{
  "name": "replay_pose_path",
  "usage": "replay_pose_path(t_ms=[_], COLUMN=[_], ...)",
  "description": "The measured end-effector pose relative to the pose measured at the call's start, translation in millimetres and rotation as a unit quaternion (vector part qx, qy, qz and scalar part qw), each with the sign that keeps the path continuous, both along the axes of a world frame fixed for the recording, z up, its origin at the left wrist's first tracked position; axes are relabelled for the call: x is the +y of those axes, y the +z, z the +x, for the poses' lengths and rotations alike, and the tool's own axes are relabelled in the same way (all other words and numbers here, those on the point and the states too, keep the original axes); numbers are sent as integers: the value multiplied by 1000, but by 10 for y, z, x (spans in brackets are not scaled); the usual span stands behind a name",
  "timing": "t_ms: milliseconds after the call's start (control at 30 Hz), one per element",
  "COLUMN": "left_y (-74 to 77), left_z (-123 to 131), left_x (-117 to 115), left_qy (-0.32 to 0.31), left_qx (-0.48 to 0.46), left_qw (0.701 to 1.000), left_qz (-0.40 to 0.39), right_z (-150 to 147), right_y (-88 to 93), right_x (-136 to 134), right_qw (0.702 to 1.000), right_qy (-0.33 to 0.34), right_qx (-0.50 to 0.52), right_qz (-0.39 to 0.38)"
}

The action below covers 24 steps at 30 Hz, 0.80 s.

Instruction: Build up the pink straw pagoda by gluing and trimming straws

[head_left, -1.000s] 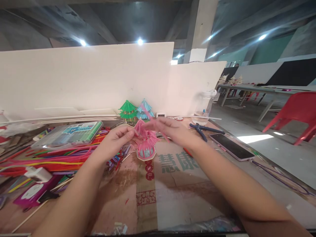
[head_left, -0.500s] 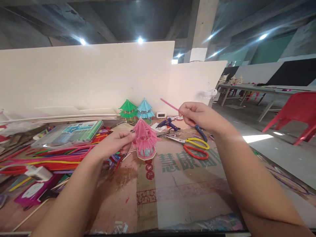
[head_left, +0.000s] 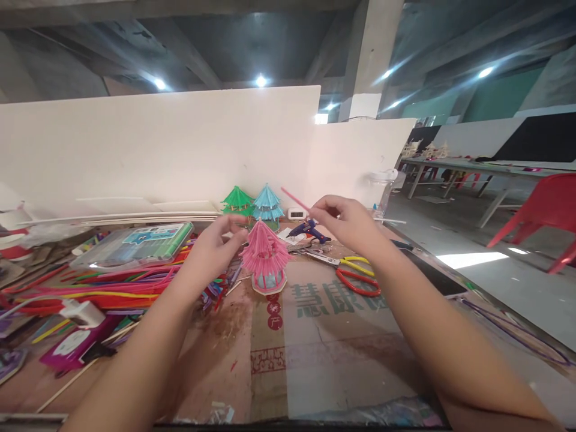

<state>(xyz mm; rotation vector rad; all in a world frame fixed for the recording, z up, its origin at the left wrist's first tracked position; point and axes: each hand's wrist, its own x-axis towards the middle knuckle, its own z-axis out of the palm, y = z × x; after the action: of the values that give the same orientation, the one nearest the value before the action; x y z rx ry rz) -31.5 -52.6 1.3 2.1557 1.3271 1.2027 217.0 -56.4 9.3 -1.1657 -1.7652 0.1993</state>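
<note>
A pink two-tiered pagoda model point(head_left: 265, 255) stands upright on the cardboard-covered table. Just left of its roof is my left hand point(head_left: 220, 243), thumb and fingers apart, with nothing visible between them. My right hand point(head_left: 339, 219), up and to the right of the model, pinches a thin pink strip point(head_left: 293, 200) that points up and left, its free end in the air. Behind the pink model stand a green model point(head_left: 237, 200) and a light blue one point(head_left: 267, 203).
Scissors point(head_left: 357, 276) with red and yellow handles and a blue glue gun point(head_left: 309, 230) lie right of the model. Colourful strips point(head_left: 112, 285), a clear plastic case point(head_left: 135, 246) and a purple device point(head_left: 74, 348) are at left. A white board point(head_left: 180, 144) rises behind.
My left hand has opened and come away from the pink roof. My right hand has moved left with the strip, closer to the model. The view has shifted slightly.
</note>
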Motion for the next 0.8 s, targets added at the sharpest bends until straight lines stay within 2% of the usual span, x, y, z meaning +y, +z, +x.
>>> replay_pose_path(t_ms=[67, 133, 233, 300, 467, 600, 700, 800], left_y=[99, 206, 318, 342, 317, 292, 234, 129], left_z=[66, 147, 274, 334, 323, 271, 256, 236], left_x=[-19, -34, -46, -49, -76, -100, -78, -33], left_qy=[-14, -10, -11, -24, -32, -3, 3, 40], left_qx=[1, 43, 77, 63, -9, -2, 8, -2], left_qw=[1000, 999, 997, 998, 998, 998, 998, 998], left_qz=[0, -10, -8, 16, 56, 68, 68, 52], right_z=[-98, -170, -227, -240, -241, -262, -286, -299], right_y=[-25, -38, -28, -14, -39, -97, -124, -139], right_x=[-44, -83, -133, -155, -139, -101, -90, -83], right_qw=[998, 995, 992, 991, 984, 971, 972, 974], right_qy=[54, 89, 109, 116, 149, 193, 187, 182], right_qx=[-3, -10, -23, -26, -21, -63, -79, -79], right_qz=[-26, -41, -52, -61, -91, -123, -116, -108])
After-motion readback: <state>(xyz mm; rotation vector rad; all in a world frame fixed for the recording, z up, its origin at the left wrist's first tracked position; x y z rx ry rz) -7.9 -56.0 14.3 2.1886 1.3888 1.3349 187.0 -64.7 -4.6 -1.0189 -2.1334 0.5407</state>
